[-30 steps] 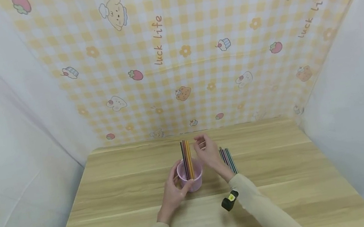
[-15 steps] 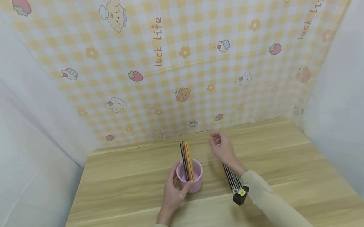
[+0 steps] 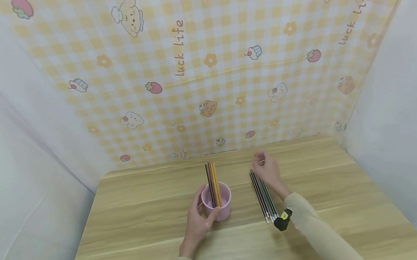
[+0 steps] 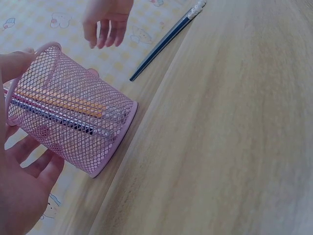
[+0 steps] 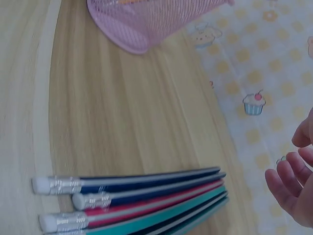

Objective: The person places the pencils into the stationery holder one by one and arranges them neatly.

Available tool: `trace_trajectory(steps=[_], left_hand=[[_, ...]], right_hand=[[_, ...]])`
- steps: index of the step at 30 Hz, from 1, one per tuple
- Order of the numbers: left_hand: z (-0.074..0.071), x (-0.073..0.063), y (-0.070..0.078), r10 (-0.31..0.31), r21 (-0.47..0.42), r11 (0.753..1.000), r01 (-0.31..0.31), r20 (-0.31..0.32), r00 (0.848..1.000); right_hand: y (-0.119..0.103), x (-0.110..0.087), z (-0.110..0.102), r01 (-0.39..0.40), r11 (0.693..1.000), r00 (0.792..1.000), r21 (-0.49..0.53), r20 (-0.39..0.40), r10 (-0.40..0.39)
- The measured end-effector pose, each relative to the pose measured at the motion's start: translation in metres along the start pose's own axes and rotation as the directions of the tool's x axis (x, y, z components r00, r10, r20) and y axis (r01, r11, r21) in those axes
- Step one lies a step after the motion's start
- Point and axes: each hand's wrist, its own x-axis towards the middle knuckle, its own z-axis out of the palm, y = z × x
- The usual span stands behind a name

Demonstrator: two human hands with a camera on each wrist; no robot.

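A pink mesh pencil cup (image 4: 73, 107) stands on the table with orange, dark and reddish pencils (image 3: 213, 185) in it. My left hand (image 3: 197, 223) grips the cup from the left, thumb at the near rim. To the right of the cup lies a row of several loose pencils (image 5: 146, 200), dark blue, red and teal, with white erasers at the near end. My right hand (image 3: 268, 172) hovers over the far right end of this row, holding nothing. In the right wrist view its fingers (image 5: 288, 186) are loosely bent, apart from the pencils.
The wooden table (image 3: 142, 228) runs back to a yellow checked cloth (image 3: 175, 121) with cartoon prints. White sheets hang at the left (image 3: 18, 174) and right (image 3: 410, 110). A black camera is strapped on each wrist.
My right hand has moved right, away from the cup to above the loose pencils, which now show more fully. The left hand and cup have stayed in place.
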Motion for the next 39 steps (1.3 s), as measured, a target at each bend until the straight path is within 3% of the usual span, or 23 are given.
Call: trace_trajectory(steps=[5, 9, 16, 20, 39], left_hand=[[-0.004, -0.003, 0.023, 0.009, -0.012, 1.0, -0.009, 0.022, 1.0], [-0.005, -0.004, 0.03, 0.024, -0.031, 0.999, -0.024, 0.021, 0.999], [-0.005, -0.004, 0.029, 0.023, -0.032, 0.999, -0.022, 0.015, 1.0], [-0.005, -0.004, 0.028, 0.023, -0.032, 0.999, -0.023, 0.02, 1.0], [-0.005, -0.004, 0.025, 0.029, -0.026, 0.999, -0.028, 0.019, 0.999]], right_hand=[[0.011, -0.001, -0.004, -0.034, 0.999, 0.999, -0.035, 0.019, 0.035], [0.016, -0.001, -0.007, -0.07, 0.996, 0.997, -0.061, 0.032, 0.072], [0.022, -0.004, -0.009, -0.106, 0.988, 0.99, -0.109, 0.083, 0.115], [0.031, -0.007, -0.008, -0.084, 0.985, 0.99, -0.151, 0.102, 0.1], [0.041, -0.012, -0.005, -0.079, 0.96, 0.985, -0.267, 0.125, 0.116]])
